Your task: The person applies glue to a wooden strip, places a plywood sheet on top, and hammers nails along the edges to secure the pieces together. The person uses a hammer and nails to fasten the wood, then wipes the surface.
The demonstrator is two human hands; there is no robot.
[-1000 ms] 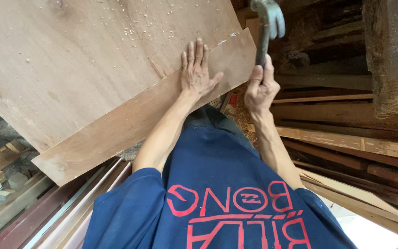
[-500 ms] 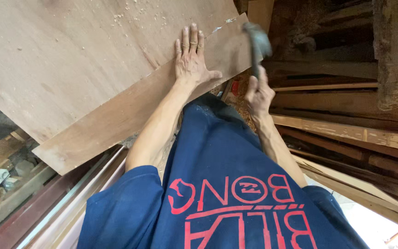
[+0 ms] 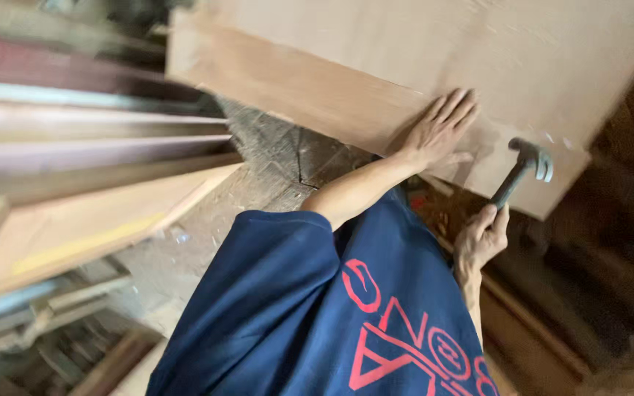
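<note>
My left hand [image 3: 442, 128] lies flat, fingers spread, on a large pale plywood sheet [image 3: 376, 37], near its lower right corner. A darker wooden strip [image 3: 295, 88] runs along the sheet's lower edge, under my palm. My right hand [image 3: 482, 238] grips the dark handle of a claw hammer [image 3: 530, 158]. The hammer's metal head hovers just at the sheet's corner, to the right of my left hand. My blue shirt with red print [image 3: 317, 315] fills the lower middle of the view.
Long planks and boards [image 3: 89, 176] are stacked at the left, blurred. A dusty floor with wood shavings [image 3: 258, 191] shows below the sheet. Dark timber and a plank [image 3: 544, 330] lie at the right, below my right hand.
The view has swung, so the sheet now sits at the upper right. The hammer has come down from above to the sheet's corner. My left hand stays flat on the wood.
</note>
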